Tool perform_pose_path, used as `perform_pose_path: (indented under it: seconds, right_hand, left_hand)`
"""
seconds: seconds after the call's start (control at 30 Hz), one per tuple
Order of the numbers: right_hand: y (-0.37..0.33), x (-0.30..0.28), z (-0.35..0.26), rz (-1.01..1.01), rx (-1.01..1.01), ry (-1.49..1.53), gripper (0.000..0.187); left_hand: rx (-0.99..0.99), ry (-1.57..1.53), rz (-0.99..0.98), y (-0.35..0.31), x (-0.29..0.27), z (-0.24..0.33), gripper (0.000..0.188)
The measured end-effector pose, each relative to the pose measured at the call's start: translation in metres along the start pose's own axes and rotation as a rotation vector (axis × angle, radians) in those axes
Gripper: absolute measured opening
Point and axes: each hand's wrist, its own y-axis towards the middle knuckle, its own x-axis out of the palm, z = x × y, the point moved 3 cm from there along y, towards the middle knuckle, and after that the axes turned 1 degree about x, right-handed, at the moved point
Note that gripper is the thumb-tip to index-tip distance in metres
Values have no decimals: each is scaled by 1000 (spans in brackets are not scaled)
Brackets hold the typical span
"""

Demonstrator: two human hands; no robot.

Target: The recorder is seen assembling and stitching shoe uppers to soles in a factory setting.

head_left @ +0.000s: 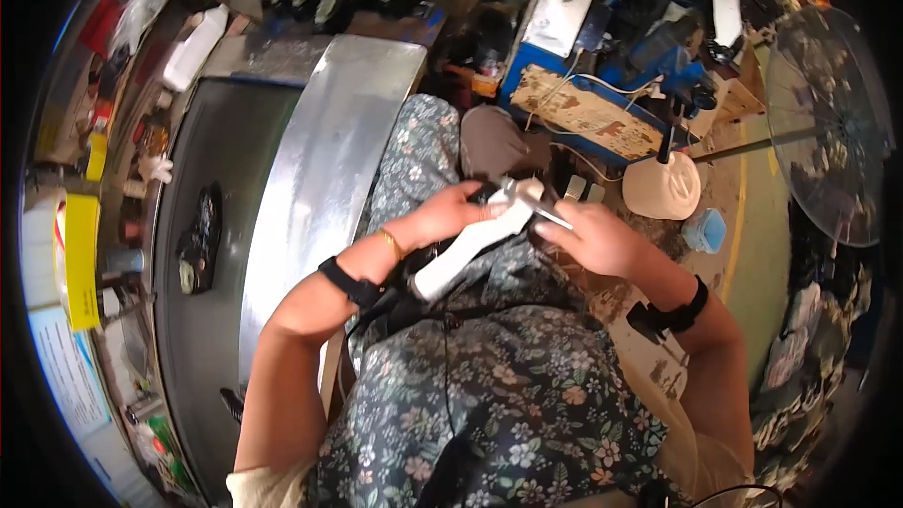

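Across my lap lies a long white shoe-sole-shaped piece [470, 252], one end toward my waist and the other between my hands. My left hand [446, 214] is closed round its far part, with something dark at the fingertips. In my right hand [599, 237] is a shiny metal hand tool [553, 215], its head against the white piece's far end; its exact kind is blurred. Fingers partly hide the contact there. A dark floral apron [508, 386] covers my lap beneath the piece.
At my left runs a dark conveyor belt [249, 146] with a black shoe [199, 240] on it, edged by a metal ledge [320, 160]. A blue machine [649, 52] stands ahead right. Near it are a cream plastic jug [658, 190], a blue cup [704, 230] and a caged fan [828, 127].
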Motion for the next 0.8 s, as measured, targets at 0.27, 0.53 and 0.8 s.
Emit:
perform_pose_path:
  seconds: [0.27,0.53,0.8]
  right_hand:
    - [26,7,22,372,-39,923,25]
    - [37,25,24,91,31,960,27]
    - [31,-9,-68,-404,16,474,36]
  left_hand:
    - [510,-837,397,-47,-45,25,36]
    - [7,-438,298,-160,-5,11,76]
    - [-55,292,371,-118,-15,-28,72]
